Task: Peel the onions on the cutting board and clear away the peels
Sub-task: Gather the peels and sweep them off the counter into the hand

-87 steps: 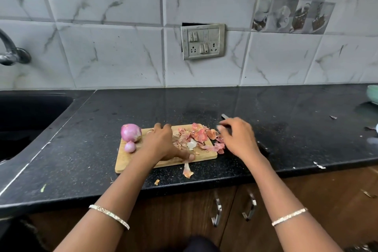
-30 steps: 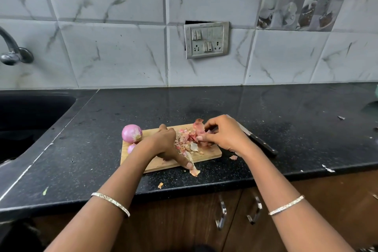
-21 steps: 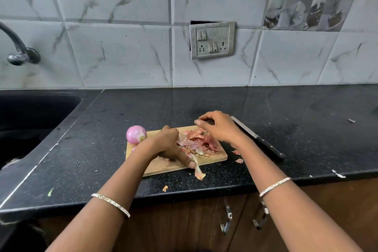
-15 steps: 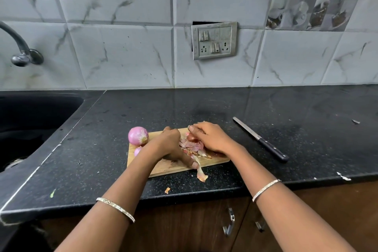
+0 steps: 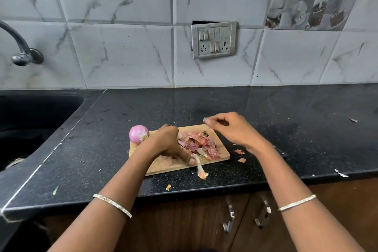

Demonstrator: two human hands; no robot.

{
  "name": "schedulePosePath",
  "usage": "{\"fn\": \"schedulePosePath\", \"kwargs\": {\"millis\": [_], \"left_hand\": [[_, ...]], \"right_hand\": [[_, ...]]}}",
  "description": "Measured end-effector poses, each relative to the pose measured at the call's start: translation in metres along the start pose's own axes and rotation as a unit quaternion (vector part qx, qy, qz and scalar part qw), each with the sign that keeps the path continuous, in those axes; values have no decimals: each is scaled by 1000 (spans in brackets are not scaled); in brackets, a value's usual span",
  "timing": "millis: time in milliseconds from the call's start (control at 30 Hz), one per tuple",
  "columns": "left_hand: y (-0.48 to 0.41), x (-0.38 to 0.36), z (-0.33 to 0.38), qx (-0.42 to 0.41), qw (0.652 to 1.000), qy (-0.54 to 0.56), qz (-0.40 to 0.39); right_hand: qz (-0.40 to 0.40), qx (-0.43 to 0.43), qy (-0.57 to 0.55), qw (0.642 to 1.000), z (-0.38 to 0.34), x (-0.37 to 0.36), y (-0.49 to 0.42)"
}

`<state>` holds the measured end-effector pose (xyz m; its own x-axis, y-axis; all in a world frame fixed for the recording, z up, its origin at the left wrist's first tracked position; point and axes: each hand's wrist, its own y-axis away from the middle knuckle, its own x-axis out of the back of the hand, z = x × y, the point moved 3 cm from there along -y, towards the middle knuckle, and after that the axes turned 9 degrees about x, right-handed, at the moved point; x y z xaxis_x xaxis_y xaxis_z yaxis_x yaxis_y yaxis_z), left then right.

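- Found a small peel scrap on the bench, nearer the front edge than either grip.
- Found a long peel trailing off the cutting board, touching the tip of the left grip's thumb.
- Saw the left grip resting on the board with knuckles up and thumb stretched flat. Could not tell whether the hidden fingers were together or clamped on anything.
- Noted the peel pile heaped on the board against the thumb side of the left grip, between the two grips.
- Spotted loose scraps on the bench just off the board, below the right grip's wrist.
- Saw the right grip raised above the board's far corner, blurred, with fingers apart and loosely bent and nothing visible in them.
- Found one peeled onion at the board's far corner, just beyond the left grip on its little-finger side.
- Judged the peeling done for that onion, and the step in hand to be gathering the peels.
- Judged the next move to call for sweeping the strays off the bench toward the pile, using the left grip as a stop. Judged the heap should then be lifted away with a light hold, the flakes looking apt to scatter.
- Saw no bin or bowl for the peels.
- Saw only the sink, well off past the left grip's outer side, too dark to tell its contents, with a tap above it.
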<state>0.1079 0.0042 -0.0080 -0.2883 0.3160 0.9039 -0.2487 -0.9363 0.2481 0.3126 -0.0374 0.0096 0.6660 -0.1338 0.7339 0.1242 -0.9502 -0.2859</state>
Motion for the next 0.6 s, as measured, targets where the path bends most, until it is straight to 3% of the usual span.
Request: {"fn": "schedulePosePath", "kwargs": {"millis": [100, 167, 300, 433, 600], "left_hand": [[-3, 3, 2, 0, 999, -20, -27], [-5, 5, 4, -3, 999, -29, -41], [-9, 7, 9, -15, 998, -21, -50], [-11, 7, 8, -27, 999, -9, -33], [-9, 3, 10, -38, 999, -3, 3]], "right_hand": [[-164, -34, 81, 982, 11, 5, 7], [-234, -34, 126, 963, 12, -2, 9], [-225, -25, 161, 961, 6, -14, -1], [-227, -28, 90, 969, -1, -19, -14], [-190, -7, 107, 976, -8, -29, -21]]}}
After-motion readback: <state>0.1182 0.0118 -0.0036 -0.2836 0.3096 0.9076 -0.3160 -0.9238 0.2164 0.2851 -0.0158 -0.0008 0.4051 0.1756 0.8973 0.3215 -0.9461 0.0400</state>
